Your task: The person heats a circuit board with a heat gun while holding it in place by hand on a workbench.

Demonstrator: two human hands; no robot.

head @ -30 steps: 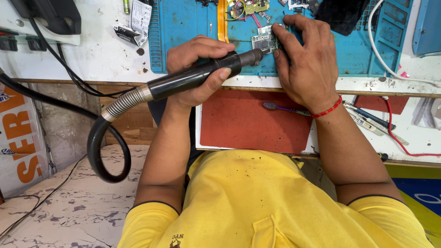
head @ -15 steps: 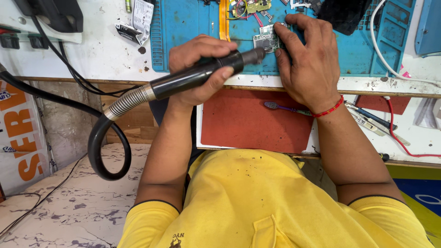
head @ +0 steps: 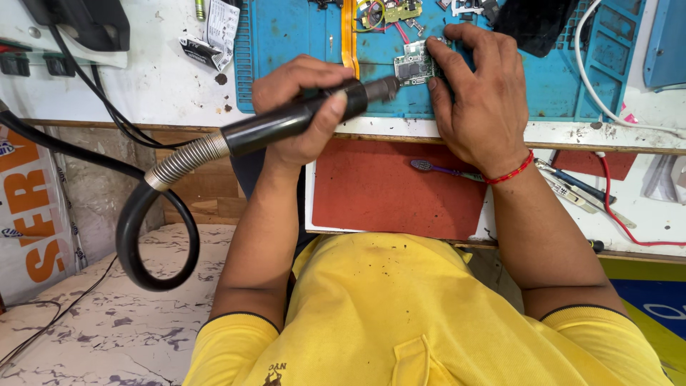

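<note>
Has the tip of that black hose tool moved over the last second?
No, barely. The tool's nozzle points at the small circuit board on the blue mat, as before, gripped in the left hand; the right hand steadies the board.

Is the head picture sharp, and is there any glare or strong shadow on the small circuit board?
Head view: even, soft light; small green circuit board sharp, no glare; right hand shades the blue work mat faintly; black hot-air tool in the left hand crisp; frame edges bend slightly.

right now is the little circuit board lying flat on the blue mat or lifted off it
Flat, it seems: the circuit board lies on the blue mat under the right hand fingertips, the left hand aiming the black tool at it.
</note>
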